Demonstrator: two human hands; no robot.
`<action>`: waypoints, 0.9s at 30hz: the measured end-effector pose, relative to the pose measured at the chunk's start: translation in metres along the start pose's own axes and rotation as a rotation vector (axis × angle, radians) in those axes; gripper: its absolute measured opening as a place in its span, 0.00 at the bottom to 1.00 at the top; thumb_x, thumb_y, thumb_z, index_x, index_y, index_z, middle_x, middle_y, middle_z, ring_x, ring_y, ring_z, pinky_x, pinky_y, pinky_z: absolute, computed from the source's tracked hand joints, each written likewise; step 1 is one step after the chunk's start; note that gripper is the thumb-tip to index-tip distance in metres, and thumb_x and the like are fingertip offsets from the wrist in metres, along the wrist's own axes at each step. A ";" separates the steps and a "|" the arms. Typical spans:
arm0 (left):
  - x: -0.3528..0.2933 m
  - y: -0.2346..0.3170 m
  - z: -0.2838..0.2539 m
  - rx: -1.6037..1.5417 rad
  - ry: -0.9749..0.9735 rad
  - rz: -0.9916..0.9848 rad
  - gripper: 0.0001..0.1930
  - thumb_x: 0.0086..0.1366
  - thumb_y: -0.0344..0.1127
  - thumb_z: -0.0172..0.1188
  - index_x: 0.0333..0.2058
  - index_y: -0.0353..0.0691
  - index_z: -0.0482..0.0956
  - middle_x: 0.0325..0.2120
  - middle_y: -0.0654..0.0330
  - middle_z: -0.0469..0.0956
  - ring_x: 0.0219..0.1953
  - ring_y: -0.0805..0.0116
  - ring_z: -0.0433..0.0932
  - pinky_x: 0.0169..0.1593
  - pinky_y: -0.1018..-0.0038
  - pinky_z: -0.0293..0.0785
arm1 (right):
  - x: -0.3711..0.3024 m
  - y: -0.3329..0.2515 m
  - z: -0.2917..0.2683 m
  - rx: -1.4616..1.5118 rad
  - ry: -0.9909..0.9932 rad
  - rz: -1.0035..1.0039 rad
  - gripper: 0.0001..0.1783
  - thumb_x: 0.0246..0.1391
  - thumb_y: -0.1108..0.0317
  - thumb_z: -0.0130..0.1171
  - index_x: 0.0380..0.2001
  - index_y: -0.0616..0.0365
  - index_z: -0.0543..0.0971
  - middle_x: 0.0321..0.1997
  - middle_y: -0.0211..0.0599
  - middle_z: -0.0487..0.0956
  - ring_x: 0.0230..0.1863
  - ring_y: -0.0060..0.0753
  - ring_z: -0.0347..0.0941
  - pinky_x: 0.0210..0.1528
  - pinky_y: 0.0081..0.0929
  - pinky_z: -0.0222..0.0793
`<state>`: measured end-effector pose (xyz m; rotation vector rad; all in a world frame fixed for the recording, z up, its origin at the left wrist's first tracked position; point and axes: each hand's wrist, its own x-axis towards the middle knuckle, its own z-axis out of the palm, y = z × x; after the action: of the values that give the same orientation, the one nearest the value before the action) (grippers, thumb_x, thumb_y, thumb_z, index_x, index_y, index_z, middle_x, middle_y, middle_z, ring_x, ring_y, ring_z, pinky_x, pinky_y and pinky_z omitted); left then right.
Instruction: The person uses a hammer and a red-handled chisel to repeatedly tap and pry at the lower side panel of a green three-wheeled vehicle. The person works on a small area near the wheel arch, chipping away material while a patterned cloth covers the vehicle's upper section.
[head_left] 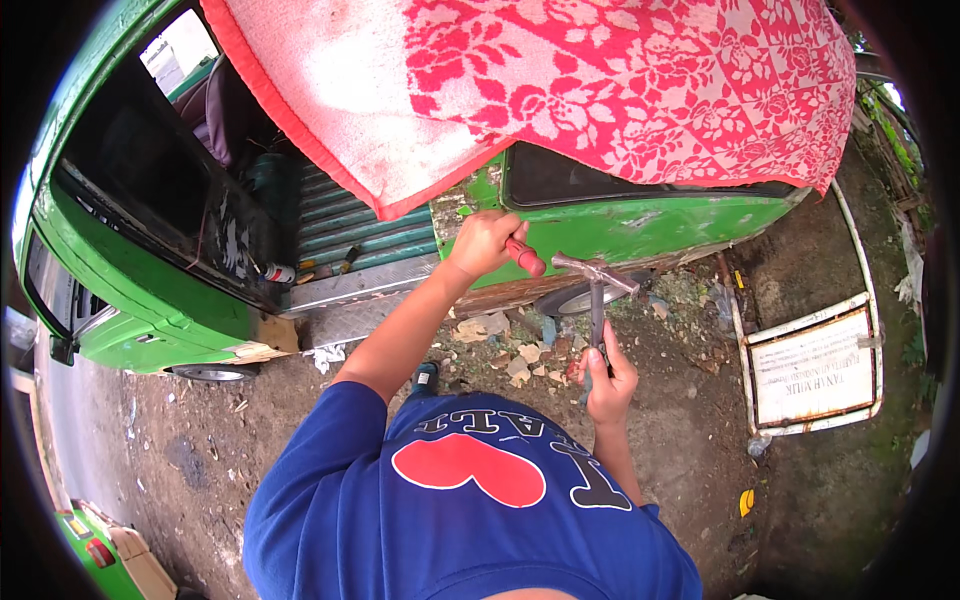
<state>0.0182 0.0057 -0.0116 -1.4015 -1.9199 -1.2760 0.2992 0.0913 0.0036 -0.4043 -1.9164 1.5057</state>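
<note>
My left hand [485, 243] is closed round a red-handled screwdriver [527, 260]. Its rounded butt points toward the right, while my fingers and the panel hide its blade. That hand is up against the front edge of a green van side panel [610, 232], where the paint is chipped. Lower and to the right, my right hand [610, 385] grips a hammer [597, 310] by its dark handle, thumb laid along it. The hammer's worn metal head is raised close to the screwdriver's butt, with a small gap between them.
A red and white floral blanket [620, 90] drapes over the van roof and part of the window. Left of my hand, the doorway shows a ribbed floor [335, 215] with a spray can [280, 272] and small tools. A metal-framed sign [812, 368] leans at right; rubble [520, 360] litters the dirt.
</note>
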 end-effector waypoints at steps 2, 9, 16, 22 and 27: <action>0.005 -0.002 0.001 0.008 -0.011 -0.021 0.15 0.59 0.35 0.62 0.18 0.40 0.67 0.13 0.55 0.69 0.19 0.51 0.71 0.23 0.59 0.67 | 0.001 -0.001 0.001 0.008 0.015 0.009 0.24 0.59 0.76 0.54 0.59 0.67 0.70 0.21 0.30 0.74 0.21 0.18 0.67 0.25 0.19 0.65; 0.012 -0.008 0.010 0.031 -0.109 -0.042 0.08 0.57 0.36 0.61 0.22 0.45 0.73 0.17 0.59 0.76 0.22 0.55 0.78 0.27 0.61 0.73 | 0.005 0.003 0.006 -0.099 0.045 -0.142 0.24 0.59 0.77 0.52 0.60 0.63 0.69 0.21 0.29 0.74 0.21 0.16 0.67 0.24 0.19 0.65; 0.009 -0.008 0.018 0.004 -0.027 -0.001 0.12 0.59 0.37 0.63 0.19 0.45 0.72 0.15 0.60 0.74 0.19 0.56 0.75 0.23 0.62 0.70 | 0.010 0.001 -0.010 -0.007 0.076 -0.006 0.25 0.62 0.76 0.48 0.63 0.62 0.66 0.22 0.29 0.71 0.21 0.18 0.65 0.24 0.19 0.65; 0.008 -0.013 0.016 -0.001 -0.141 0.029 0.06 0.48 0.32 0.63 0.24 0.46 0.75 0.19 0.61 0.77 0.24 0.58 0.79 0.28 0.62 0.74 | 0.007 -0.006 -0.006 0.085 0.119 0.104 0.26 0.63 0.76 0.47 0.64 0.64 0.63 0.23 0.32 0.72 0.22 0.20 0.66 0.26 0.21 0.67; 0.009 -0.014 0.019 -0.036 -0.177 -0.031 0.06 0.47 0.31 0.62 0.25 0.46 0.75 0.20 0.61 0.78 0.25 0.58 0.79 0.29 0.62 0.74 | 0.008 0.000 -0.005 0.051 0.079 0.076 0.25 0.62 0.76 0.48 0.63 0.65 0.65 0.23 0.32 0.73 0.22 0.20 0.66 0.25 0.19 0.66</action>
<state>0.0048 0.0260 -0.0200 -1.5551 -2.0500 -1.2430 0.2963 0.0997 0.0063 -0.5112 -1.8156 1.5611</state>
